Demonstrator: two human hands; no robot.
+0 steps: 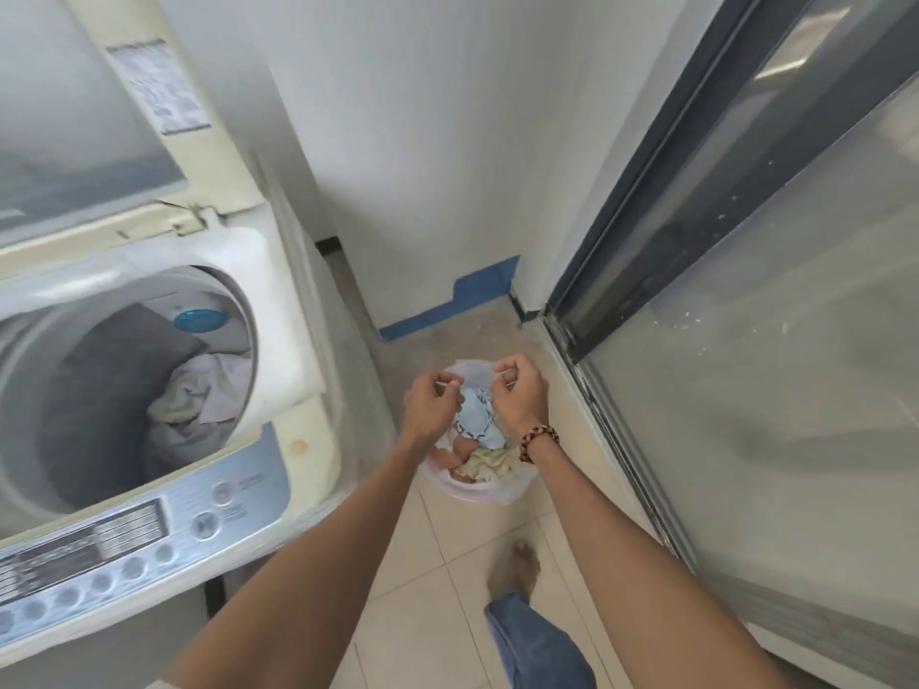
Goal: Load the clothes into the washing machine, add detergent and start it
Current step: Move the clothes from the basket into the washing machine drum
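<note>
A top-loading washing machine (278, 469) stands at the left with its lid up. Pale cloths (199, 390) lie in its drum. On the floor to its right sits a translucent laundry basket (477, 494) with several garments in it. Both my hands are over the basket. My left hand (431, 400) and my right hand (519, 390) each pinch a thin white strip of a light blue garment (480, 422), which hangs between them above a cream cloth (490, 464) in the basket.
A white wall with blue tape at its base is behind the basket. A glass sliding door (746, 290) in a dark frame runs along the right. My bare foot (514, 569) and a jeans leg stand on the tiled floor below the basket.
</note>
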